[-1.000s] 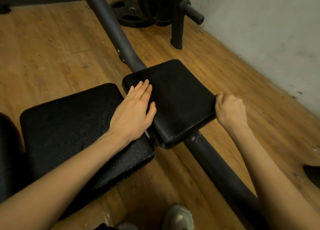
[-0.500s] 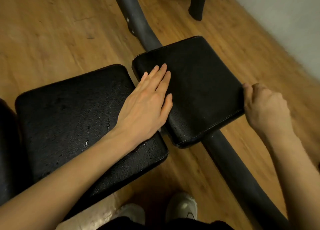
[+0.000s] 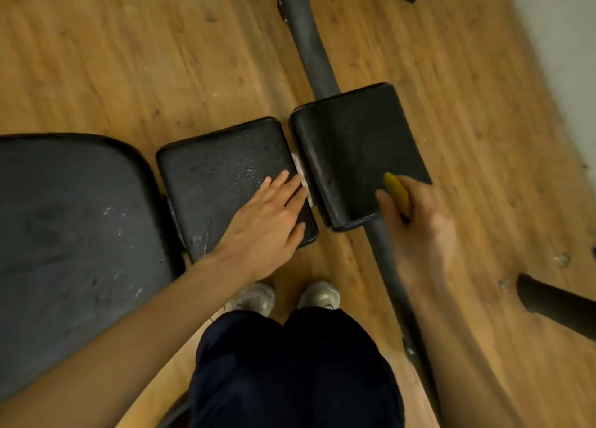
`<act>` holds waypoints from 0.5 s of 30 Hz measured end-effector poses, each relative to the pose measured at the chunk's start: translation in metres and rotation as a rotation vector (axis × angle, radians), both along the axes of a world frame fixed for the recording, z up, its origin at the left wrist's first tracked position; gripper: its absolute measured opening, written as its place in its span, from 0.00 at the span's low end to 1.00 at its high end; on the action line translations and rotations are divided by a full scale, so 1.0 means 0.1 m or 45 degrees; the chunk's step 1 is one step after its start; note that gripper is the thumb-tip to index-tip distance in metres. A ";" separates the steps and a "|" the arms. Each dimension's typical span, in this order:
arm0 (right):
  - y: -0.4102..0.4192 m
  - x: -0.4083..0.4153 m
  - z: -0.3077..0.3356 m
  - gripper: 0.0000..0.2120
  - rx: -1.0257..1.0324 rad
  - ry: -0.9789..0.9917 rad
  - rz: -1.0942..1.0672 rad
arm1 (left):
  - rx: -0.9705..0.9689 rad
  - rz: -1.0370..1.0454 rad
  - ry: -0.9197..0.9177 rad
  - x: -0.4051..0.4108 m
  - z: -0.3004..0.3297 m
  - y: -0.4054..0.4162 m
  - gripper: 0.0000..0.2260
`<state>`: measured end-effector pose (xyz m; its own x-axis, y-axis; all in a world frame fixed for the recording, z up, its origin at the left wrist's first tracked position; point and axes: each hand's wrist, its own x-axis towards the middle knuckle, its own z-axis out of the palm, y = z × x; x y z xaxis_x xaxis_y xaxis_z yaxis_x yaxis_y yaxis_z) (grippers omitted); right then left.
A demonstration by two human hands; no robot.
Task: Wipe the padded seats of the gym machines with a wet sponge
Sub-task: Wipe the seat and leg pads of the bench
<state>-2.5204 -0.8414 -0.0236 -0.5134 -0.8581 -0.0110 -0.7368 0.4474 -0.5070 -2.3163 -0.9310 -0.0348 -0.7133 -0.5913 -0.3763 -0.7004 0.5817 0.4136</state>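
While the left hand lies flat with straight fingers on the middle seat pad, prob. to steady the body, the right hand curls its fingers round a yellow sponge at the near right edge of the small end pad. The grip looks suited for wiping that edge. Drops shine on the middle pad, so it seems already wet.

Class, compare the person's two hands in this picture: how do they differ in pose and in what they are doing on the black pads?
The left hand lies flat with straight fingers on the middle pad; the right hand is curled, its grip round a yellow sponge. The left hand holds nothing; the right holds the sponge at the near corner of the right pad. The right hand is blurred; the left is sharper. Both are bare.
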 end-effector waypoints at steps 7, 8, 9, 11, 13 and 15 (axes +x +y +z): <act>0.04 0.79 0.90 0.20 0.258 0.026 0.421 | 0.152 0.254 -0.131 0.71 1.10 0.41 0.25; 0.06 0.88 1.03 0.20 0.287 0.035 0.496 | 0.171 0.301 -0.129 0.82 1.25 0.47 0.25; 0.09 0.96 1.16 0.19 0.322 0.042 0.568 | 0.187 0.361 -0.119 0.93 1.41 0.54 0.24; 0.13 1.10 1.44 0.15 0.353 0.077 0.723 | 0.220 0.463 -0.142 1.14 1.71 0.67 0.24; 0.14 1.23 1.72 0.13 0.355 0.121 0.868 | 0.232 0.586 -0.193 1.35 2.03 0.83 0.24; 0.11 1.31 1.90 0.10 0.388 0.170 0.949 | 0.260 0.710 -0.215 1.49 2.20 0.97 0.24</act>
